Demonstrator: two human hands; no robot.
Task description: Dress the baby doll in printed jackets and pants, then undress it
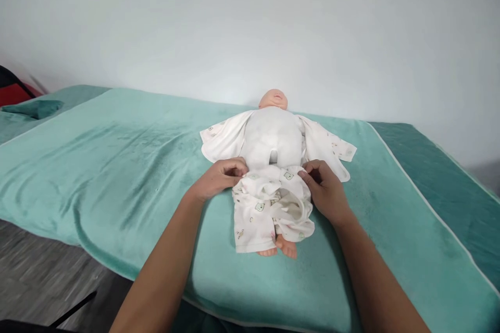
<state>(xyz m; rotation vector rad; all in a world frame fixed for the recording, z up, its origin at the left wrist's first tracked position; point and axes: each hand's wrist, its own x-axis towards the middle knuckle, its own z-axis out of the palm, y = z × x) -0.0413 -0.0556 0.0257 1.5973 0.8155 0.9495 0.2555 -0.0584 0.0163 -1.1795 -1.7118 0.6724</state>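
A baby doll (273, 132) lies on its back, head toward the wall and feet toward me. An opened white printed top (230, 136) spreads out on both sides of its pale grey torso. White printed baby trousers (255, 218) are bunched over the doll's legs, its toes showing below the cuffs. My left hand (222, 177) pinches the waistband at its left side. At the opposite side my right hand (323, 187) grips the waistband between thumb and fingers.
A turquoise plush cover (128, 166) drapes the bed, with a darker green stretch (449, 166) at the right. Behind stands a white wall (156, 36). A red and black item (13, 91) sits at the far left, and grey floor (35, 265) shows lower left.
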